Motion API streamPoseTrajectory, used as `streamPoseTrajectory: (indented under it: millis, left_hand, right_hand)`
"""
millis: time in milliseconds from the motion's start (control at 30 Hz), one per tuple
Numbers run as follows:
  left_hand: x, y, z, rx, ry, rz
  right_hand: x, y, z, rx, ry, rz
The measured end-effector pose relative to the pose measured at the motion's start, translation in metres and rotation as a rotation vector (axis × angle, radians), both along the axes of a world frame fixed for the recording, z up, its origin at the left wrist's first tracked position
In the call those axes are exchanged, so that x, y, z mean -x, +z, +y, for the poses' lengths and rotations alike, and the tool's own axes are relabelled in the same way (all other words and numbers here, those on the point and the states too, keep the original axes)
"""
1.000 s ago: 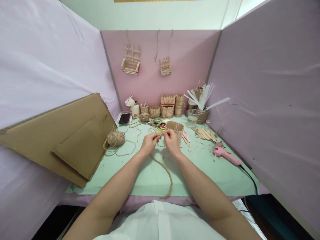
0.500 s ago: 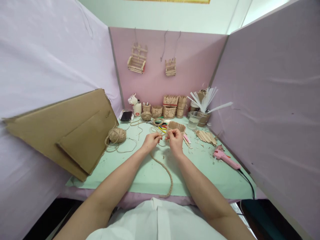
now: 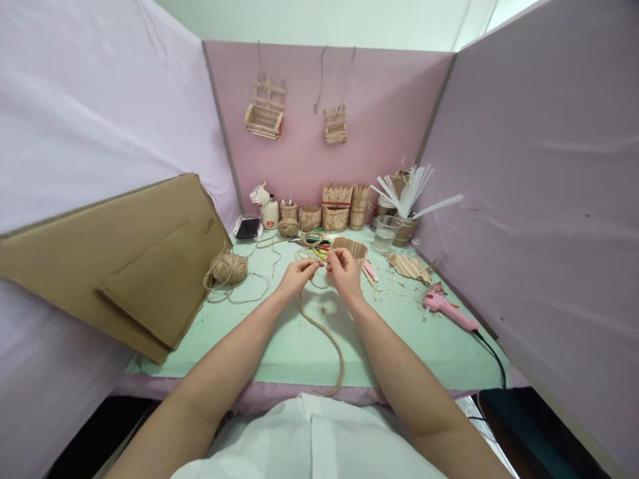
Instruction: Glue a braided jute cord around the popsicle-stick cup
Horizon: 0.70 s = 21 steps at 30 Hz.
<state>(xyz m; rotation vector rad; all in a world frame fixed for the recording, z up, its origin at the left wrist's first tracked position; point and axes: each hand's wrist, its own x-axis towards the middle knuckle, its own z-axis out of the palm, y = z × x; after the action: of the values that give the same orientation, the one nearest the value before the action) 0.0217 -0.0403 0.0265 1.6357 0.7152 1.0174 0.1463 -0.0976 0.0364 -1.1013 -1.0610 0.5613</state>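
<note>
While left fingers [image 3: 308,265] and right fingers [image 3: 338,259] pinch cord [image 3: 323,328], a clear cup [image 3: 391,223] holds liquid [image 3: 383,240].

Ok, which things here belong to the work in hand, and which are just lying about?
In use, it seems:
braided cord, trailing from the left hand
right hand, pinching close by

Apparently just lying about:
glue gun
phone
wooden sticks
cardboard

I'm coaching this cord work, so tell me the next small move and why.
Probably ease the right hand slightly away from the left hand, snugging whatever lies between: both pinch at the fingertips, close together, and the braided cord trails from beneath the left hand to near the front edge of the table.
</note>
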Motion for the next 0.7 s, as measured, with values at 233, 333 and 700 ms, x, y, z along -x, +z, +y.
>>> streamPoseTrajectory:
  millis: [233,333,700]
  left_hand:
    - [0.001,-0.001,0.002,0.212,-0.08,-0.215]
    - [0.001,0.004,0.002,0.406,-0.102,-0.418]
    - [0.01,0.011,0.015,0.592,0.037,-0.71]
  right_hand:
    - [-0.002,-0.005,0.004,0.086,0.072,-0.03]
    - [0.001,-0.011,0.006,0.146,0.117,-0.142]
    - [0.012,-0.005,-0.007,0.316,0.298,-0.244]
